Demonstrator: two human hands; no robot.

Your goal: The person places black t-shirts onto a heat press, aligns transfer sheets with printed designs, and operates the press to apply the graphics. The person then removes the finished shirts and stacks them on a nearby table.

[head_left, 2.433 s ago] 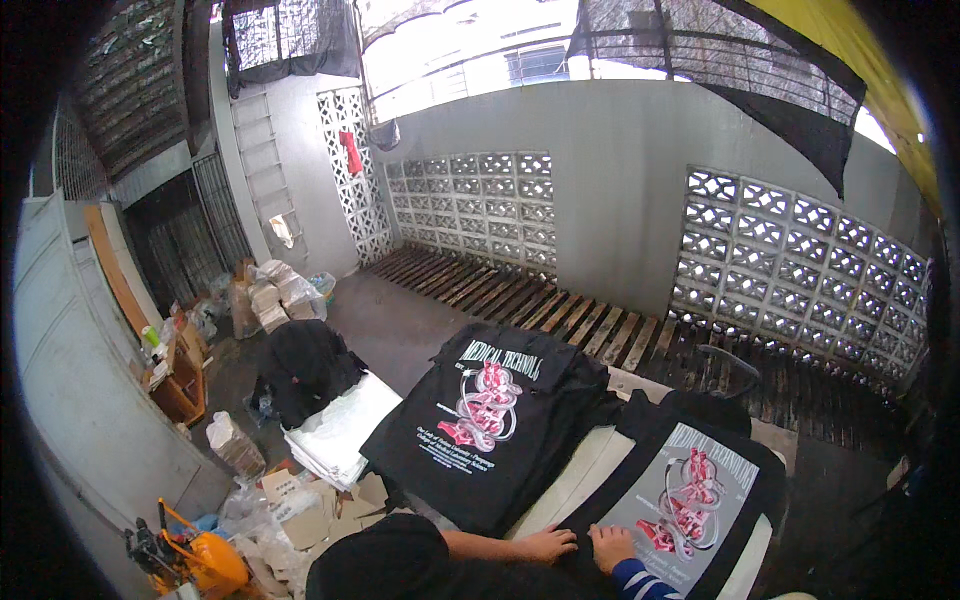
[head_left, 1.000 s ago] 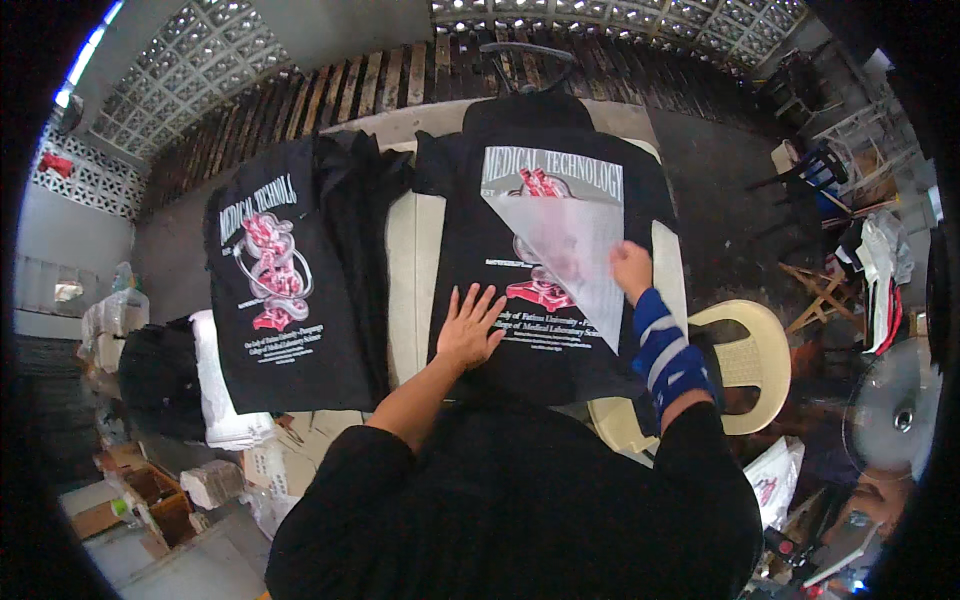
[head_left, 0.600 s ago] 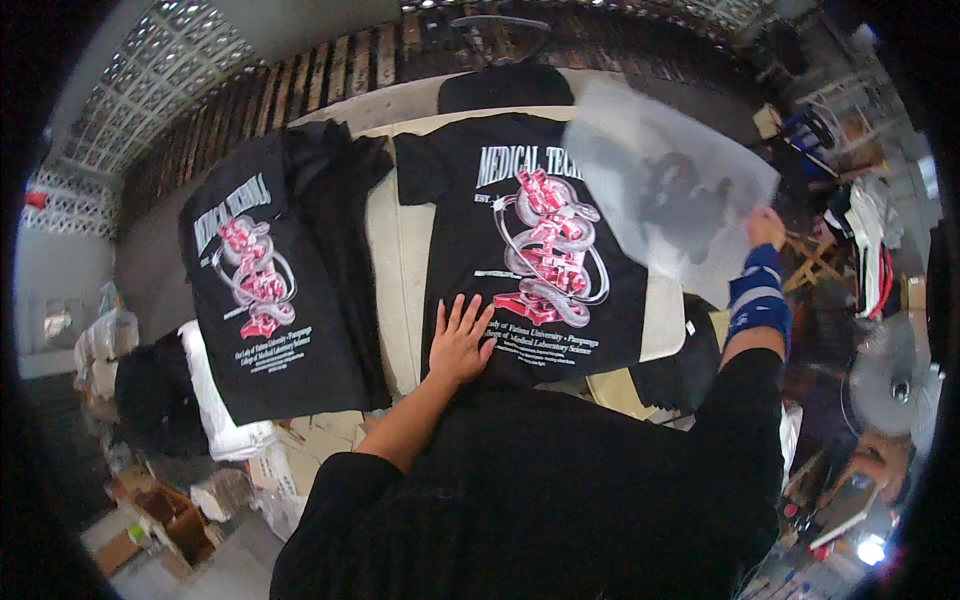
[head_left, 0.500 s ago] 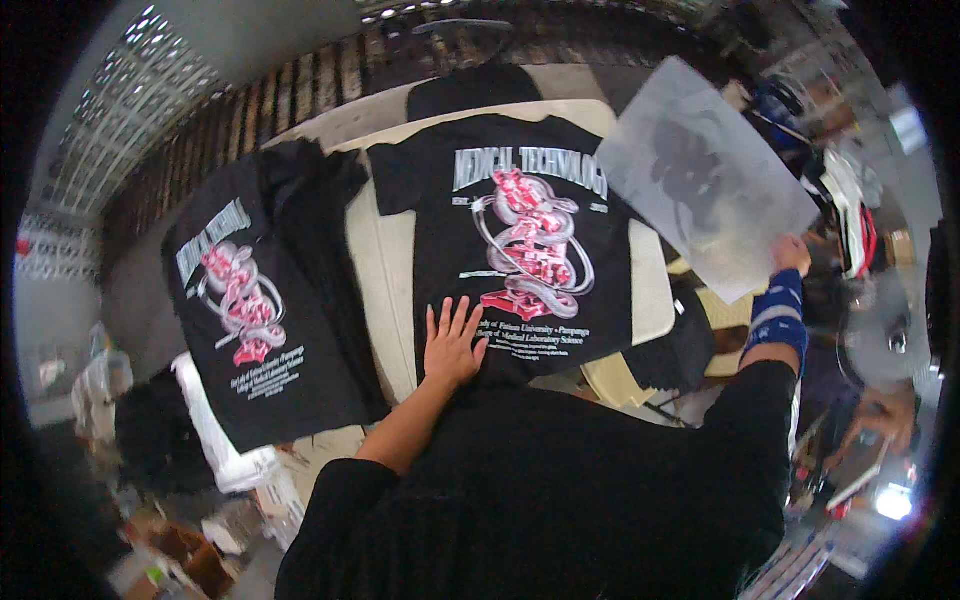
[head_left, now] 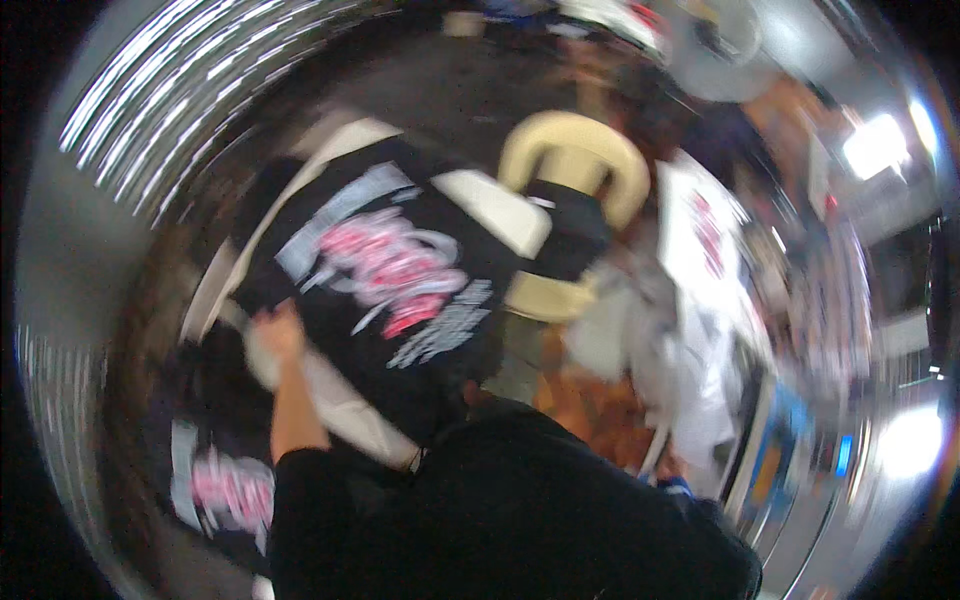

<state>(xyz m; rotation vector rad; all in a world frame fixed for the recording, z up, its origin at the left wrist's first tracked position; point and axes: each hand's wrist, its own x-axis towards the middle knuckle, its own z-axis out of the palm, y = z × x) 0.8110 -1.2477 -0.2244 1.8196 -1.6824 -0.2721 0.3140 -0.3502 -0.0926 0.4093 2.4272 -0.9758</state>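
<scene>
A black T-shirt [head_left: 330, 370] with a pink and white print lies on the pale table [head_left: 480, 205] in front of me. My left hand [head_left: 280, 332] is at the shirt's left edge, against the dark cloth; motion smears its fingers, so I cannot tell whether it grips the fabric. Far to the right, my right hand [head_left: 672, 466] shows small and blurred above a blue cuff, beside whitish translucent plastic [head_left: 612, 335]. What it holds, if anything, is not clear. A second printed black T-shirt [head_left: 232, 485] is at the lower left.
A cream plastic chair [head_left: 520, 150] with black cloth [head_left: 565, 225] over it stands beyond the table. White printed cloth [head_left: 700, 225] hangs or lies to the right. Brown material [head_left: 590, 405] sits on the floor between the table and my right arm. Everything is blurred.
My view has swung to the right. My left hand has gone from lying flat on the shirt's print to its left edge. My right hand, which held up a translucent sheet, is now lower.
</scene>
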